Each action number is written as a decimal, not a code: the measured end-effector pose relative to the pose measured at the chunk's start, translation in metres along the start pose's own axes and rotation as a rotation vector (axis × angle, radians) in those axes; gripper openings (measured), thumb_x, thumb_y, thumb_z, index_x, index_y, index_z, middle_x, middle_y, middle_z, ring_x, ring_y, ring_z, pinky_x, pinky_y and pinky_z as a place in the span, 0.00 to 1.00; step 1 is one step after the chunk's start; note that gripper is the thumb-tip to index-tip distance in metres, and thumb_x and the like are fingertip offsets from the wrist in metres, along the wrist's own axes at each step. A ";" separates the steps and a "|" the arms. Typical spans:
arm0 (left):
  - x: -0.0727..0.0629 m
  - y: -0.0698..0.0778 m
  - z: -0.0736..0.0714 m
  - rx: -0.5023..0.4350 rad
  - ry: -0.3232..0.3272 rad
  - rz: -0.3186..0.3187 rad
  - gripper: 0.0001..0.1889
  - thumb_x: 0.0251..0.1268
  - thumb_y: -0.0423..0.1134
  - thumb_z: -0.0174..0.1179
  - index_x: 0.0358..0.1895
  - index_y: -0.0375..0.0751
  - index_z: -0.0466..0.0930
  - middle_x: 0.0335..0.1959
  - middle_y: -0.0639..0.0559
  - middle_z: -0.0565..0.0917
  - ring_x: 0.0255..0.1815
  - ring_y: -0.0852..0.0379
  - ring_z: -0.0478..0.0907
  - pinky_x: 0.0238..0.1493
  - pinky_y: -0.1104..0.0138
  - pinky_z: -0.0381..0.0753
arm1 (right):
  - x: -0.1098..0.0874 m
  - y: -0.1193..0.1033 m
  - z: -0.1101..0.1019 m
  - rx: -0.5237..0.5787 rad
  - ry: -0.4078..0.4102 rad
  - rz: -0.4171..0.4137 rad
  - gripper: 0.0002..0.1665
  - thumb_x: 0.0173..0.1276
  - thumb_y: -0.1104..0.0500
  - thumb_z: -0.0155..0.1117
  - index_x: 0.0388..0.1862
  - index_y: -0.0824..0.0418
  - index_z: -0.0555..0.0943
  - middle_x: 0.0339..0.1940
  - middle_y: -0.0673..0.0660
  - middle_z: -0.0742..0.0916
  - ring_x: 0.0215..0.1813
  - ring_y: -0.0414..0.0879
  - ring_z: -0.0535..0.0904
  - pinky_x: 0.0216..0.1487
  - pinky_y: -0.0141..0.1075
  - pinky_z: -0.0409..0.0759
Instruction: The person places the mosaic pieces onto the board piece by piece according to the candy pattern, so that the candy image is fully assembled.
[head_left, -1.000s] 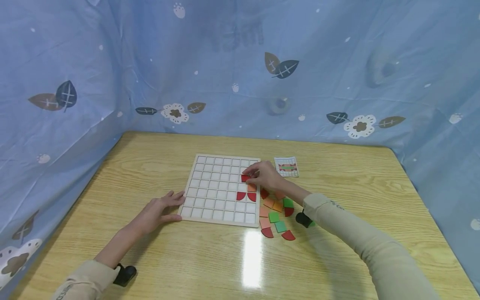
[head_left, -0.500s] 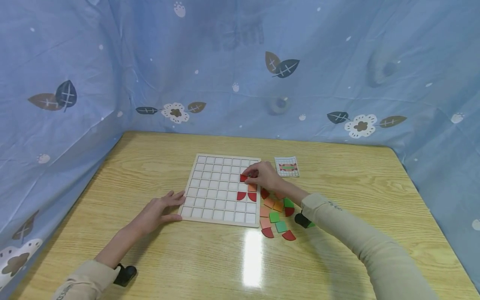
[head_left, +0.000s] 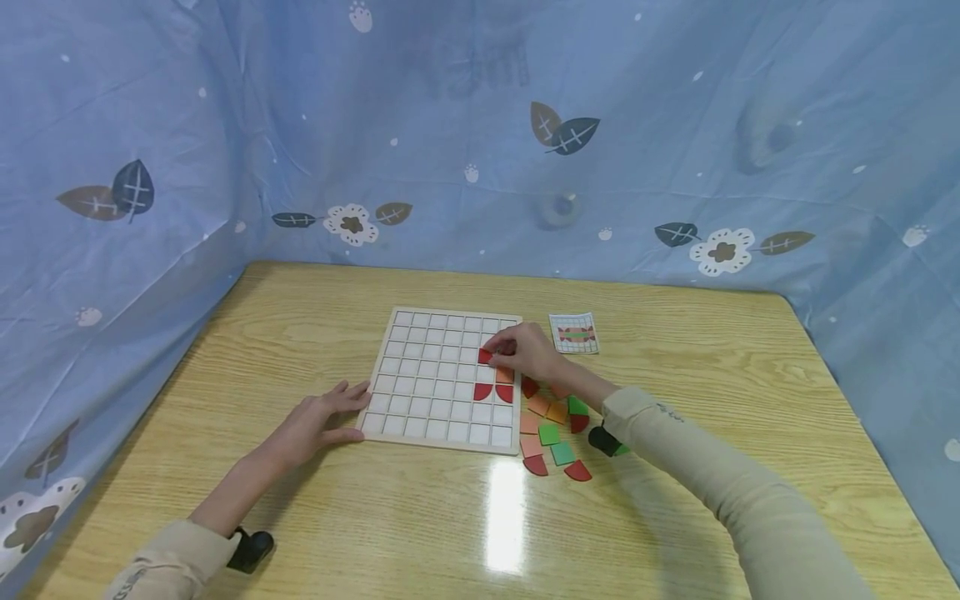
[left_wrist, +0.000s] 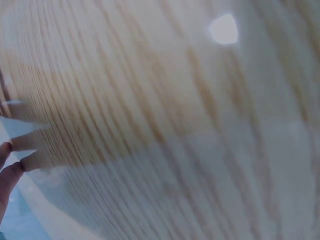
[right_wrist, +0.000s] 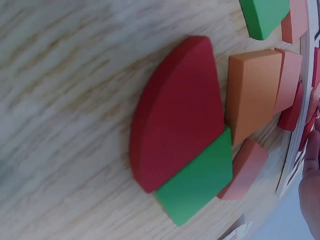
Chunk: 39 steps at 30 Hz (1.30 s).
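Note:
A white-celled wooden grid board (head_left: 423, 387) lies on the table. My right hand (head_left: 528, 352) reaches over its right side, thumb and forefinger pinching a red tile (head_left: 484, 357) at a cell there; its outline is partly covered by the fingers. Just below sit an orange square tile (head_left: 504, 376) and two red quarter-circle tiles (head_left: 483, 392) in their cells. At the board's left edge, my left hand (head_left: 311, 425) rests with fingers spread, fingertips at the frame. In the left wrist view only some fingers (left_wrist: 9, 177) show.
Loose tiles lie right of the board, among them a green square (head_left: 549, 434), a salmon square (head_left: 528, 422) and a red quarter circle (right_wrist: 180, 115). Behind them is a small pattern card (head_left: 575, 334). A blue patterned cloth (head_left: 480, 167) hangs around the table (head_left: 375, 517).
The red tile in my right hand has shifted slightly left over its cell. My left hand stays at the board's left edge.

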<state>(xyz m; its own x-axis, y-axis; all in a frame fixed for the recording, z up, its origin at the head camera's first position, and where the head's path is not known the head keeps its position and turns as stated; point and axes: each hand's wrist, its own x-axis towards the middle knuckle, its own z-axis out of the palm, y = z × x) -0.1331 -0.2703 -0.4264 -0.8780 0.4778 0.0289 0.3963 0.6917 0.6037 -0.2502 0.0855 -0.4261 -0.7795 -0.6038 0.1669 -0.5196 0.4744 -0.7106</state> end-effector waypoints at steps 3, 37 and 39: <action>0.000 0.000 0.000 -0.002 0.002 0.001 0.33 0.54 0.38 0.68 0.63 0.27 0.70 0.66 0.33 0.67 0.69 0.28 0.55 0.62 0.36 0.60 | -0.004 0.001 -0.004 0.050 0.027 0.032 0.11 0.64 0.66 0.67 0.45 0.67 0.85 0.39 0.59 0.87 0.37 0.47 0.83 0.40 0.35 0.82; 0.000 0.004 -0.001 0.011 -0.012 0.003 0.33 0.55 0.39 0.68 0.63 0.28 0.71 0.68 0.35 0.66 0.69 0.28 0.55 0.62 0.37 0.60 | -0.188 0.016 -0.048 0.329 0.150 0.233 0.17 0.62 0.68 0.67 0.49 0.74 0.81 0.47 0.69 0.85 0.43 0.43 0.84 0.43 0.27 0.81; 0.001 0.003 0.000 0.013 -0.011 0.006 0.33 0.55 0.39 0.68 0.63 0.28 0.71 0.68 0.35 0.66 0.69 0.27 0.55 0.62 0.37 0.60 | -0.191 0.017 -0.050 0.316 0.142 0.233 0.17 0.62 0.68 0.67 0.50 0.73 0.81 0.47 0.68 0.85 0.43 0.43 0.83 0.43 0.28 0.81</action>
<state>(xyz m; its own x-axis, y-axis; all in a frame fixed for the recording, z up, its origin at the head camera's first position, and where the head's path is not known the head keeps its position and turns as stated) -0.1327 -0.2678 -0.4240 -0.8727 0.4878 0.0236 0.4049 0.6956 0.5934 -0.1277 0.2405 -0.4358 -0.9157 -0.3982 0.0537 -0.2076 0.3545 -0.9117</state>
